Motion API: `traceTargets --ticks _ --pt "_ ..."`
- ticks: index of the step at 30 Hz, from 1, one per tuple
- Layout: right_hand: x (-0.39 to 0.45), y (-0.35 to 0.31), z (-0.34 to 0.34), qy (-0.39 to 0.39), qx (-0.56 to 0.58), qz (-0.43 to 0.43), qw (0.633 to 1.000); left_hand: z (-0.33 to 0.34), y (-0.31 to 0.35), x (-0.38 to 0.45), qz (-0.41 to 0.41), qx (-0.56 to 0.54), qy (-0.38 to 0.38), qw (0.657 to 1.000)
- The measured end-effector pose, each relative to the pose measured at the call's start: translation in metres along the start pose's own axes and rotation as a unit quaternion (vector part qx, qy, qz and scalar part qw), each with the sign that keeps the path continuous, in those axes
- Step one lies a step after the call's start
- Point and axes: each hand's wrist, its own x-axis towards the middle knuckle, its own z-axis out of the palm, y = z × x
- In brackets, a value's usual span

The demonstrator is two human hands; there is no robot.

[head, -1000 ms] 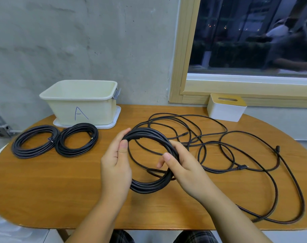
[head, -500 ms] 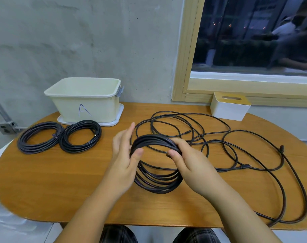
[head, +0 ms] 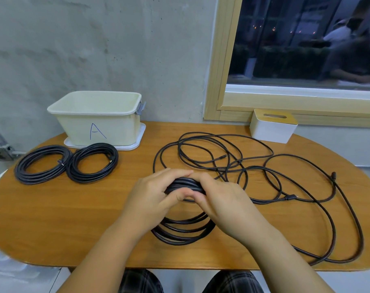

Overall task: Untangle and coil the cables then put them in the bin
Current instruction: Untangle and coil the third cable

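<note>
Head view, wooden surface (head: 53,218) w/ rounded ends, set against a grey wall.

Centre: left hand (head: 152,197) and right hand (head: 220,206) meet over the far arc of a black coil (head: 183,231). Both hands curl round that bundle of strands, fingers over the top and thumbs toward the near side, tips nearly touching each other (bundle shows only in the gap betw. them). The coil's near arc rests on the surface below the wrists, its turns slightly fanned apart.

Right half: a loose cable (head: 306,187) sprawls in overlapping loops from the hands out to the surface's right end and front edge. Its strands cross at several spots; a plug (head: 291,196) lies right of the right hand, another plug end (head: 333,174) farther right. Whether this cable joins the held coil cannot be told.

Left half: two finished coils lie flat and side by side, touching: outer coil (head: 42,163) and inner coil (head: 92,162).

Back left: cream bin (head: 97,121) marked "A", standing on a white tray (head: 137,142), just behind the inner coil. What the bin holds cannot be seen from here.

Back right: white box (head: 272,129) w/ a slotted wooden lid, below the window frame (head: 218,70).
</note>
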Motion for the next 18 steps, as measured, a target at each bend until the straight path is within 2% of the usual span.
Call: traceTargets --ticks 6,12,18 --pt "-0.003 0.008 -0.006 -0.04 0.134 0.066 0.988 0.004 0.011 -0.003 -0.011 -0.071 0.08 0.994" --pt "-0.012 0.01 0.0 -0.057 0.255 0.127 0.957 -0.005 0.017 0.0 -0.087 -0.177 0.206 0.959" --pt "-0.009 0.006 0.005 -0.061 0.242 0.132 0.959 -0.003 0.013 -0.001 -0.124 -0.233 0.212 0.941"
